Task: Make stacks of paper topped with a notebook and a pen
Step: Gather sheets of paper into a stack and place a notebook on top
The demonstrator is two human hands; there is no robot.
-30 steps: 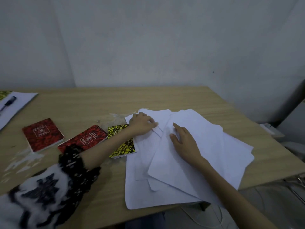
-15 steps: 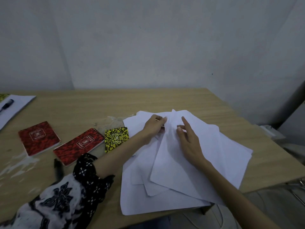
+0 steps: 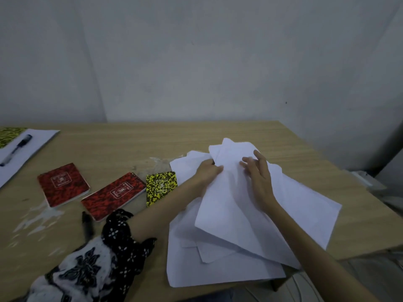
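A loose pile of white paper sheets lies fanned out on the right half of the wooden table. My left hand pinches the far edge of the top sheets, which bulge upward. On those same sheets my right hand rests with its fingers spread. Left of the pile lie a yellow-black notebook and two red notebooks. A black pen lies near my left sleeve. At the far left a finished stack of paper carries a yellow notebook and a pen.
The paper pile overhangs the table's near edge. The table's right edge drops off beside the pile, with a white object and cables below it. A grey wall stands behind the table. Pale smears mark the wood at the left.
Both hands have moved toward the far edge of the pile and lifted the top sheets, which now bulge up. The left forearm moved off the yellow-black notebook, uncovering it.
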